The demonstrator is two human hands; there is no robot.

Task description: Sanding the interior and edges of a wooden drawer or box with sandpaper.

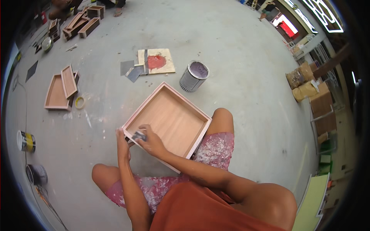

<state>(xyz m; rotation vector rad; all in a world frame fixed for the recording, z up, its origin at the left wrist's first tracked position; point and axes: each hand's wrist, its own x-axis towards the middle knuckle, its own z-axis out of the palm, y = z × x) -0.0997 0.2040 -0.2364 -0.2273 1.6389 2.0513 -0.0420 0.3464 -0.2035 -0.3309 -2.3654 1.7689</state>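
Note:
A shallow wooden drawer box (171, 115) rests tilted across my lap, its open side facing up. My left hand (123, 143) grips its left corner from outside, fingers closed round the wall. In my right hand (152, 144) is a dark grey folded piece that looks like sandpaper (139, 135). My fingers press it against the inner edge near that same corner. The far side of the left hand's grip is hidden behind the wall.
Beyond the drawer stand an open can of greyish-purple paste (194, 76) and a board with red paste (163, 61), grey sheets (133, 73) beside it. Smaller drawers (58, 90) lie left, near a tape roll (79, 102) and cans (26, 141). A person's foot (118, 13) shows far off.

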